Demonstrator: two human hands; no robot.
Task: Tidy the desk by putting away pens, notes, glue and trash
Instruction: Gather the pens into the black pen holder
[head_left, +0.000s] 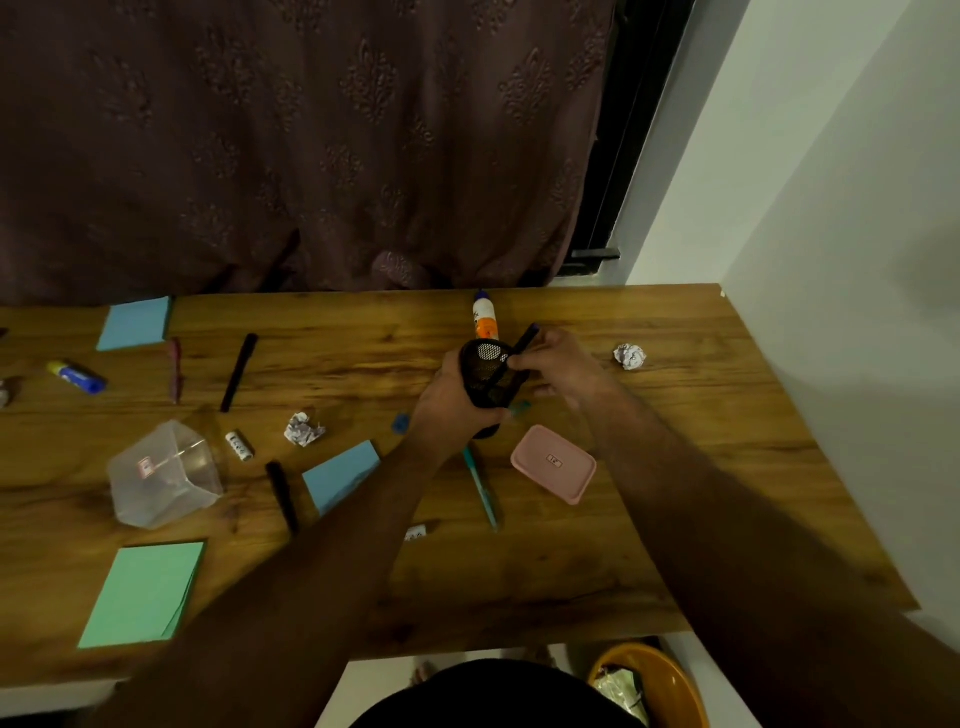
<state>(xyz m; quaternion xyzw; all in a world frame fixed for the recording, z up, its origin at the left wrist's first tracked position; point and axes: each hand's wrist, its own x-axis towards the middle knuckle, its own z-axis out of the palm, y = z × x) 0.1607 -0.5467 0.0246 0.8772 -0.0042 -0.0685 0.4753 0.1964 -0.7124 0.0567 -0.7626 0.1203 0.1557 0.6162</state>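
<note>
A black mesh pen cup (488, 379), round and see-through, is held tilted above the middle of the wooden desk (675, 467). The left hand (452, 402) grips its side; the right hand (558, 366) pinches one dark pen (522, 345) whose lower end is in the cup's mouth. Four more pens lie loose: two black, one pink, one teal (480, 486). There are three flat note pads, two blue, one green (145, 592). Two crumpled paper balls show, one at the right (629, 356). An orange-labelled glue bottle (485, 319) lies behind the cup.
</note>
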